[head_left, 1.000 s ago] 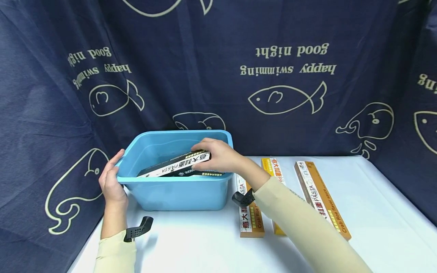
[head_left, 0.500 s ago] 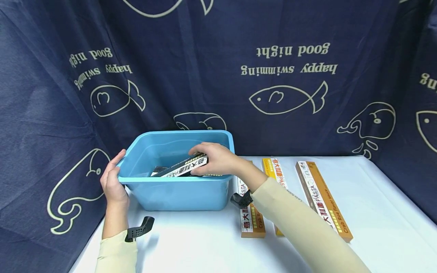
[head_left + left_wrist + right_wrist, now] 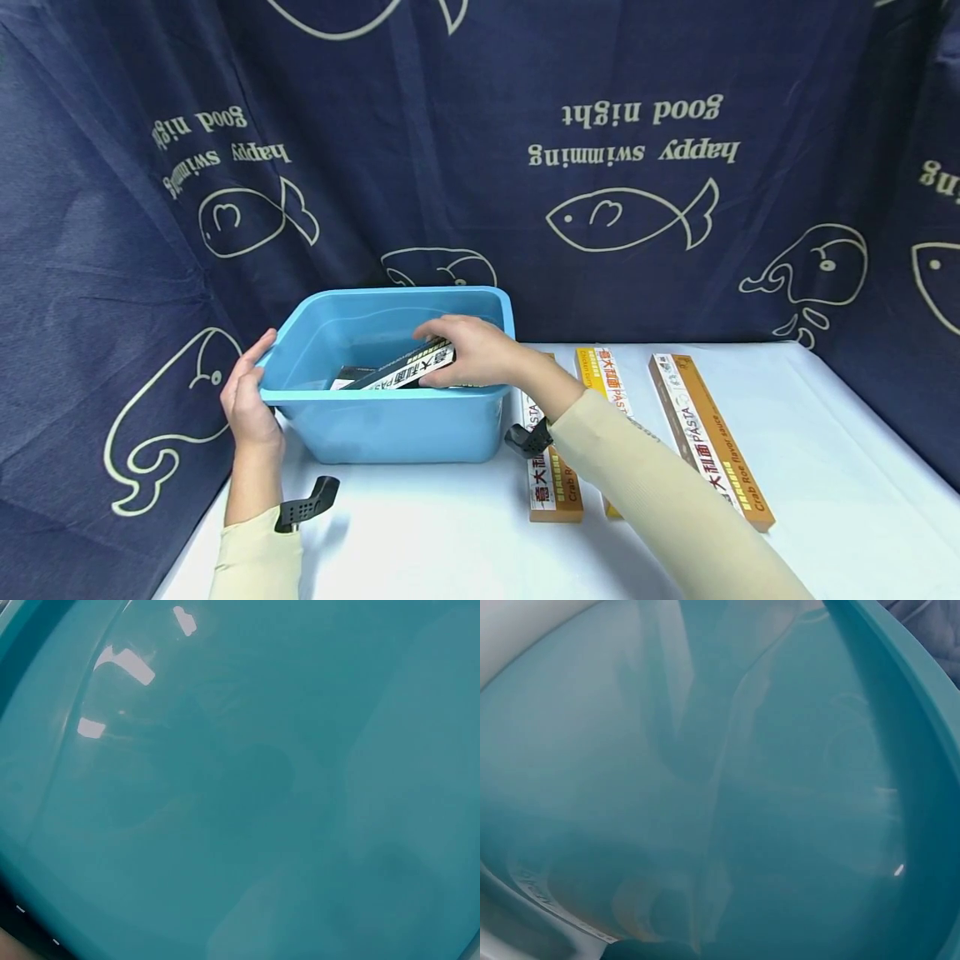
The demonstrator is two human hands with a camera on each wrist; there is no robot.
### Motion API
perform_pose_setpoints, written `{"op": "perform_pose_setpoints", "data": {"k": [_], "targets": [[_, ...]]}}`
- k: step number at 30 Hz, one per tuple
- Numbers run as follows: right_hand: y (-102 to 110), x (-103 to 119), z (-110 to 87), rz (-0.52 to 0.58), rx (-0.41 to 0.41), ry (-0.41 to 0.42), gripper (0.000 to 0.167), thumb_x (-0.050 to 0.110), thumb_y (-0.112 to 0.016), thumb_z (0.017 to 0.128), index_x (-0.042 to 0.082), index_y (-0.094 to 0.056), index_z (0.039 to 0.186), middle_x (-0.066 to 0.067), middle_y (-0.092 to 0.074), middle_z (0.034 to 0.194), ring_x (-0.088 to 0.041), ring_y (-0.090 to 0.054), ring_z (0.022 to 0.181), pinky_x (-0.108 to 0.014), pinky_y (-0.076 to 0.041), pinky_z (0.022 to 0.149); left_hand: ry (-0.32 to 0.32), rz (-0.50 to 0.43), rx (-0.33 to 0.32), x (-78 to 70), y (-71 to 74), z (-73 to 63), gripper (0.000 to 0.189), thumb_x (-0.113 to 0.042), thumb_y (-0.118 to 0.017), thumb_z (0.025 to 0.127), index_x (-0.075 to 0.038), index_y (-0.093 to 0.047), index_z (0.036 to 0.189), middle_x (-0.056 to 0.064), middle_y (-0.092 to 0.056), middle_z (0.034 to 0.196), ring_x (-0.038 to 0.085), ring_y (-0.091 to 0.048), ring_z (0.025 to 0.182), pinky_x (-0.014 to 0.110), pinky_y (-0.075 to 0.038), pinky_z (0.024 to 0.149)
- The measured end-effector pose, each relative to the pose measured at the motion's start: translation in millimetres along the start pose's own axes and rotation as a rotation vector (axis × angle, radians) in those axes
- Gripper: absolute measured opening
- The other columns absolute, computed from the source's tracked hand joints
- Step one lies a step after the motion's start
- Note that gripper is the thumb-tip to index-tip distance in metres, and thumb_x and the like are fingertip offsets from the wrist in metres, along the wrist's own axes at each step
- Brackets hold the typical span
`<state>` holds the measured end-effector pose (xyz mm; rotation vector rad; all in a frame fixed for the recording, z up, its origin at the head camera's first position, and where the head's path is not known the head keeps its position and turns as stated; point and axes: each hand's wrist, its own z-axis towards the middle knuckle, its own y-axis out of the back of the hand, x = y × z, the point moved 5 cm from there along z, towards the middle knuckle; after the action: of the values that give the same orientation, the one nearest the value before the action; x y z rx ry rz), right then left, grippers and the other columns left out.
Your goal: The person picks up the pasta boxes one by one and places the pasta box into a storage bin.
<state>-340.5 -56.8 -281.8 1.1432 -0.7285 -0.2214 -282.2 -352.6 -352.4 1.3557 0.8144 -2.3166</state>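
In the head view my right hand [image 3: 483,354] reaches over the near right rim of a blue plastic bin [image 3: 390,429]. It grips the right end of a black-and-white pasta box [image 3: 408,371], pinched between thumb and fingers. That box lies slanted inside the bin, its lower left part hidden behind the near wall. Another dark box [image 3: 347,374] shows partly beneath it. My left hand [image 3: 251,408] rests against the bin's left rim with its fingers fairly straight. Both wrist views show mostly the blue wall of the bin [image 3: 247,787], close up; neither shows the held box.
Right of the bin, an orange-and-white pasta box [image 3: 555,487], a yellow one [image 3: 592,367] and another orange one [image 3: 712,442] lie on the white table [image 3: 420,533]. My right forearm passes over the first two. A dark blue fish-print curtain [image 3: 630,292] stands behind.
My right hand has lowered the black-and-white pasta box slightly into the bin, and its left end has dropped from sight. The left hand stays at the rim.
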Motion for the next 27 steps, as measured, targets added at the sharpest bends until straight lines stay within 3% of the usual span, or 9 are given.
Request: {"op": "perform_pose_setpoints", "data": {"k": [23,27], "targets": [[-1.1,0.2,0.8,0.013,0.027,0.043,0.061,0.04,-0.075,0.086,0.017,-0.057,0.139,-0.002,-0.062,0.128,-0.014,-0.058,0.117,-0.035,-0.045,0.102,-0.015,0.006,-0.001,-0.8,0.2,-0.3,0.05,-0.007,-0.032,0.094,-0.005,-0.066,0.129,-0.002,-0.067,0.135,0.015,-0.054,0.127,0.028,-0.034,0.098],[2.6,-0.2,-1.6,0.075,0.029,0.029,0.06,0.037,-0.071,0.091,0.018,-0.052,0.144,0.0,-0.061,0.129,-0.015,-0.063,0.111,-0.035,-0.049,0.098,-0.018,0.005,-0.001,-1.0,-0.1,0.1,0.05,-0.006,-0.032,0.094,-0.005,-0.067,0.129,-0.002,-0.067,0.134,0.015,-0.054,0.127,0.027,-0.034,0.098]]}}
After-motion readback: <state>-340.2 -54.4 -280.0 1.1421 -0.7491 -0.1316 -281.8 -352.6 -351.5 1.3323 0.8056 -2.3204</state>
